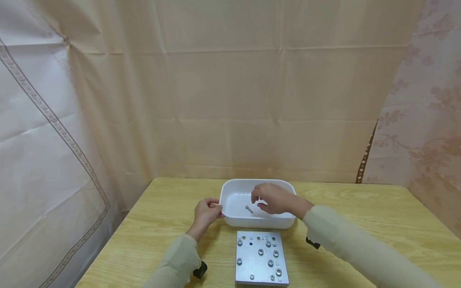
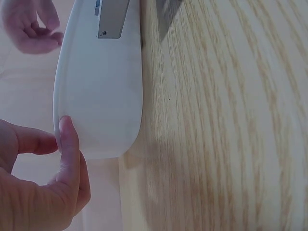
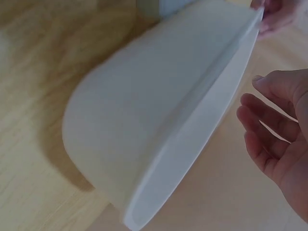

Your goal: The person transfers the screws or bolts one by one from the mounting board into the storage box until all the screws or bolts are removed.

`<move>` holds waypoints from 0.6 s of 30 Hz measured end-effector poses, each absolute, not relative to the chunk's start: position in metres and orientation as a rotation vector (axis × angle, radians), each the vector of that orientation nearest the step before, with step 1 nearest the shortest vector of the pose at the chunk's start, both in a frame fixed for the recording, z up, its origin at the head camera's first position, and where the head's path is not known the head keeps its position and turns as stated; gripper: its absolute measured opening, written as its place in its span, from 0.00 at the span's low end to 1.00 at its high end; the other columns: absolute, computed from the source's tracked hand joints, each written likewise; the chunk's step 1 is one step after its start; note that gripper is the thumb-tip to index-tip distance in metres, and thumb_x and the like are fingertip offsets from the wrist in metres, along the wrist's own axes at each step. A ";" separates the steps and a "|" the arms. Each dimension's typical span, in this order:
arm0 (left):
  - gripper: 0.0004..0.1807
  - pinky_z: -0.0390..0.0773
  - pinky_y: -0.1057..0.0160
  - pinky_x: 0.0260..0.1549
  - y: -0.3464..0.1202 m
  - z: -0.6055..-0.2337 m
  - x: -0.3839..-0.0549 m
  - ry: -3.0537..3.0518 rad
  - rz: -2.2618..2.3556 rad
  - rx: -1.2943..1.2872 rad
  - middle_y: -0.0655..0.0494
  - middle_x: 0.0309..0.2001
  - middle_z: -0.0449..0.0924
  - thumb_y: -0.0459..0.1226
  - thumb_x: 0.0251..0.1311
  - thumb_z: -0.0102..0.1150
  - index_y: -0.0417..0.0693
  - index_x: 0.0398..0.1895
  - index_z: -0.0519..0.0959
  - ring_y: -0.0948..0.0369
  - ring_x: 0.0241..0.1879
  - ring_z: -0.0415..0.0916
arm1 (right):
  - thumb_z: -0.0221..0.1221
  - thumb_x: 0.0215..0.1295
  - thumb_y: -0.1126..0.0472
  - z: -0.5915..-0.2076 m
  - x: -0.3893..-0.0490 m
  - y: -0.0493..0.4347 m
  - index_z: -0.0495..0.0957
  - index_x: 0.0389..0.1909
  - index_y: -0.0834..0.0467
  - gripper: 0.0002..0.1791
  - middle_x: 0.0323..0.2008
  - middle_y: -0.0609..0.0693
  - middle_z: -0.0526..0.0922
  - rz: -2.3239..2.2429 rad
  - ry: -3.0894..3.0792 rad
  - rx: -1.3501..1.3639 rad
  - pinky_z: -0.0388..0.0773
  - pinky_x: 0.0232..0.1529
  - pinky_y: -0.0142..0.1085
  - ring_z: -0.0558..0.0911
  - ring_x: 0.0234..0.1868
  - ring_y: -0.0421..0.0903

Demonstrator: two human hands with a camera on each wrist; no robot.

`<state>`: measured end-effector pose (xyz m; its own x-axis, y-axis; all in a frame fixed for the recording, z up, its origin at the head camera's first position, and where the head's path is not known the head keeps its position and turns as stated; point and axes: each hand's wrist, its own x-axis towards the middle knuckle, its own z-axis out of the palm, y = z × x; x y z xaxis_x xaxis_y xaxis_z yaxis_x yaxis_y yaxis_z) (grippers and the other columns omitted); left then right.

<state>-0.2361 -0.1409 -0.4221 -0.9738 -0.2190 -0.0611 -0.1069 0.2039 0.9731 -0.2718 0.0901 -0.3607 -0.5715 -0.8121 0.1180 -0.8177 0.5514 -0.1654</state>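
Observation:
A white plastic tub (image 1: 257, 222) stands on the table, with a single bolt (image 1: 249, 209) lying on its floor. At the tub's left end, my left hand (image 1: 207, 214) pinches the rim; in the left wrist view its thumb (image 2: 70, 137) presses the outer wall. Over the right part of the tub hovers my right hand (image 1: 274, 198), its fingers loosely bent and holding nothing. The right wrist view shows a gap between the right thumb (image 3: 274, 84) and the fingers. In front of the tub lies a metal plate (image 1: 253, 262) carrying several socket-head bolts.
The wooden table (image 1: 173, 228) extends to both sides of the tub and plate. A beige curtain (image 1: 230, 100) hangs behind its back edge. Pale patterned cloth (image 1: 425, 132) hangs on the right, and a white cloth (image 1: 39, 160) on the left.

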 end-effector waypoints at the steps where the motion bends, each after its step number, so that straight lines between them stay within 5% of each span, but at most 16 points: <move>1: 0.17 0.89 0.63 0.27 -0.141 -0.422 -0.236 -2.364 -1.902 0.319 0.49 0.25 0.77 0.25 0.49 0.56 0.24 0.44 0.77 0.66 0.18 0.77 | 0.64 0.57 0.66 -0.361 -0.268 0.091 0.82 0.38 0.56 0.07 0.36 0.49 0.85 0.310 -2.728 1.451 0.85 0.42 0.33 0.82 0.37 0.44; 18: 0.17 0.89 0.65 0.30 -0.141 -0.420 -0.234 -2.375 -1.923 0.322 0.46 0.29 0.79 0.25 0.52 0.55 0.24 0.46 0.75 0.66 0.20 0.77 | 0.66 0.55 0.63 -0.371 -0.215 0.103 0.82 0.34 0.52 0.06 0.32 0.42 0.82 0.312 -2.643 1.516 0.82 0.41 0.28 0.77 0.35 0.35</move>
<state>-0.2344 -0.1412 -0.4205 -0.9757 -0.2046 -0.0778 -0.1187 0.1958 0.9734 -0.2150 0.1032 -0.3713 -0.5079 -0.8448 0.1683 -0.8608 0.4903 -0.1367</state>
